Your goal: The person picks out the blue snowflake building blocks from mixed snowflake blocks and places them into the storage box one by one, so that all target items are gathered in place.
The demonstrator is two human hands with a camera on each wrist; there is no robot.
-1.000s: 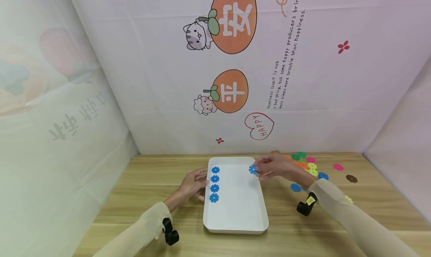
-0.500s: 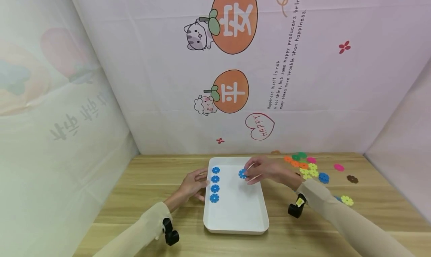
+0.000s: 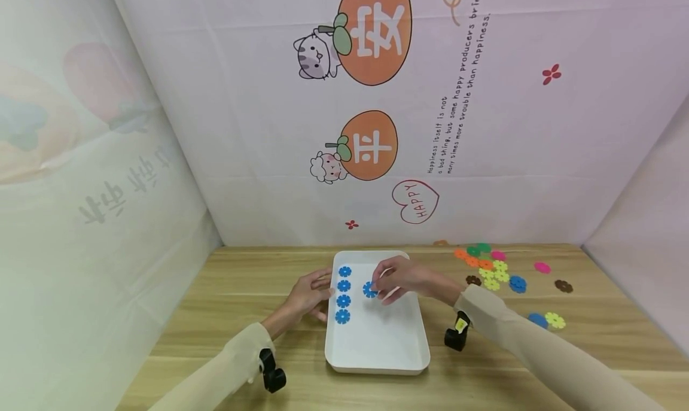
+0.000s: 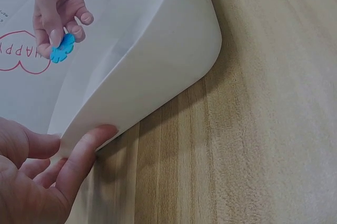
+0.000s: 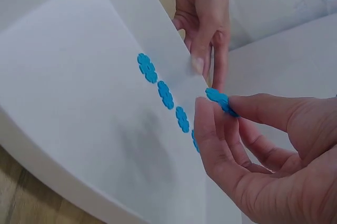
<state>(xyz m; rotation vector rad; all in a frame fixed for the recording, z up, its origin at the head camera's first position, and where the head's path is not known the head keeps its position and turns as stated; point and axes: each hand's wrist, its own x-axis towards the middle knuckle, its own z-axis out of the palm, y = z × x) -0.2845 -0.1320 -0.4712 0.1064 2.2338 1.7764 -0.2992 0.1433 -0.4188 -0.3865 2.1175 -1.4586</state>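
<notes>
A white tray (image 3: 387, 345) lies on the wooden table. Along its left side runs a column of several blue flower-shaped plastic discs, such as this blue disc (image 3: 343, 301). My right hand (image 3: 401, 279) pinches another blue flower disc (image 3: 369, 289) between thumb and index finger, above the tray floor to the right of that column; the held disc is also plain in the right wrist view (image 5: 221, 101). At the tray's left wall, my left hand (image 3: 307, 294) holds the edge, its thumb at the rim and its fingers against the outer side (image 4: 73, 161).
To the right of the tray lie loose flower discs: yellow discs (image 3: 499, 271), orange discs (image 3: 472, 261), green discs (image 3: 473, 251), pink, brown and blue ones. A printed white cloth (image 3: 269, 130) rises behind the table (image 3: 258, 261).
My right hand has carried the blue flower disc left and slightly nearer, from the tray's right rim to over its middle. The left hand stays at the left wall.
</notes>
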